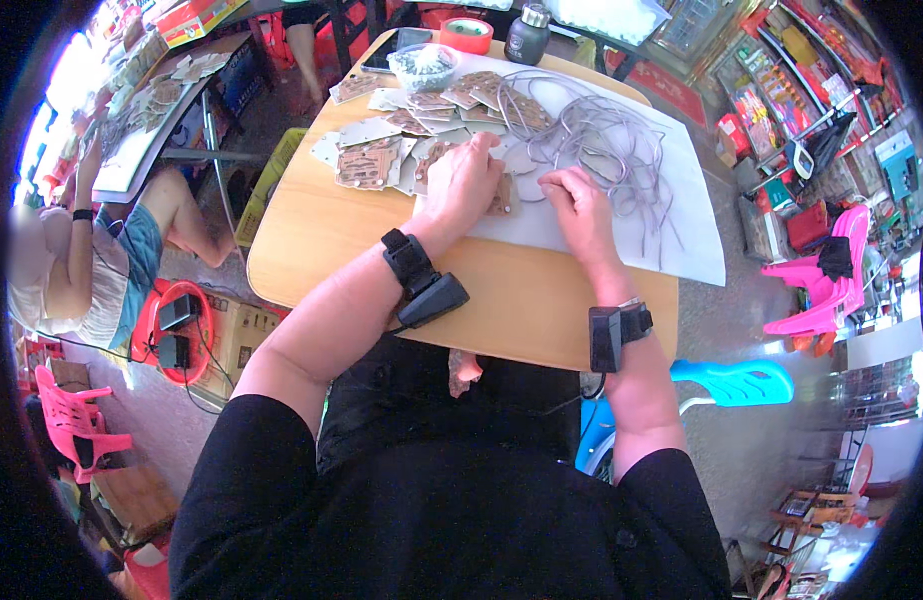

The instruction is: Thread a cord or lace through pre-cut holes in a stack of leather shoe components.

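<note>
Now | left hand [464, 180] is pressing flat on a cardboard tag [502, 196] lying on the white sheet [622, 240] on the bench [322, 240] | right hand [579, 200] is curling, fingers pressed together, beside it | grey cords [602, 140] lying just beyond.

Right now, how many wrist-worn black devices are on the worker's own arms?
2. One black device is strapped on the left wrist, behind the left hand; the other black device is on the right wrist, behind the right hand. Neither looks hidden.
</note>
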Motion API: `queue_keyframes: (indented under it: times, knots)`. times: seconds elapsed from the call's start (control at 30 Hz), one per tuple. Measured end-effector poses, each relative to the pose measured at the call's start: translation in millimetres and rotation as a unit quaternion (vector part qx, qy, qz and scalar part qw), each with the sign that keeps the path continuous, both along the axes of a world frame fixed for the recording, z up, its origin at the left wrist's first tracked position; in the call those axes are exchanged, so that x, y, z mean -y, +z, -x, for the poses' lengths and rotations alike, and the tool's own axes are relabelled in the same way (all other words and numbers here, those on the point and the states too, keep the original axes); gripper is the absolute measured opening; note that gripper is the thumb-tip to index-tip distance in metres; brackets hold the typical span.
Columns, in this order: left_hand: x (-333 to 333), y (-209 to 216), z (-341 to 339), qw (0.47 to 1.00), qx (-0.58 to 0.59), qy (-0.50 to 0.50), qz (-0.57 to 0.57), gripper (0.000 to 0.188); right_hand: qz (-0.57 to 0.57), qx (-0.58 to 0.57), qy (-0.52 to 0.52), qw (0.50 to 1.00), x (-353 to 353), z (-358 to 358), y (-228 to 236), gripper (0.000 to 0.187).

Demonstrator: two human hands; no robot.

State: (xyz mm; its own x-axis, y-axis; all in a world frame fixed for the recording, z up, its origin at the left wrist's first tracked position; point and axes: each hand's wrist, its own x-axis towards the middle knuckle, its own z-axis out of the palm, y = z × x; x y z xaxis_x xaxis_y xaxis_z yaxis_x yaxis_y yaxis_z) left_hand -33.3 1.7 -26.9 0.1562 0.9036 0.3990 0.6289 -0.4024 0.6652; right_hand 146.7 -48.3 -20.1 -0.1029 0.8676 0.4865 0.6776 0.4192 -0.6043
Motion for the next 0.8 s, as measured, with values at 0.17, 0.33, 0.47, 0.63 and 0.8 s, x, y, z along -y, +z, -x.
queue_keyframes:
  times: [0.17, 0.33, 0.47, 0.63, 0.8]
  knots:
    - [15.3, 18.6, -7.3, 0.987, -0.147, 0.004, 0.069, 0.026, 0.030, -0.020, -0.028, 0.999, 1.2, -4.8, -3.5, 0.016]
    - [11.2, 11.7, -3.0, 0.992, -0.121, -0.029, 0.032, 0.028, -0.059, 0.171, 0.005, 0.983, 5.2, 5.1, -3.1, 0.014]
    - [19.3, 23.9, -2.1, 0.997, -0.017, -0.076, 0.025, 0.030, -0.086, 0.227, 0.020, 0.970, 4.7, -0.9, 2.5, 0.010]
    - [24.0, 25.0, -2.0, 0.983, 0.092, -0.139, 0.081, 0.039, 0.012, -0.130, -0.013, 0.991, 0.8, -10.2, 10.9, 0.007]
    - [17.5, 26.2, 8.3, 0.833, 0.364, -0.250, 0.332, 0.036, 0.175, -0.123, 0.151, 0.965, 17.0, -3.1, 22.2, 0.011]
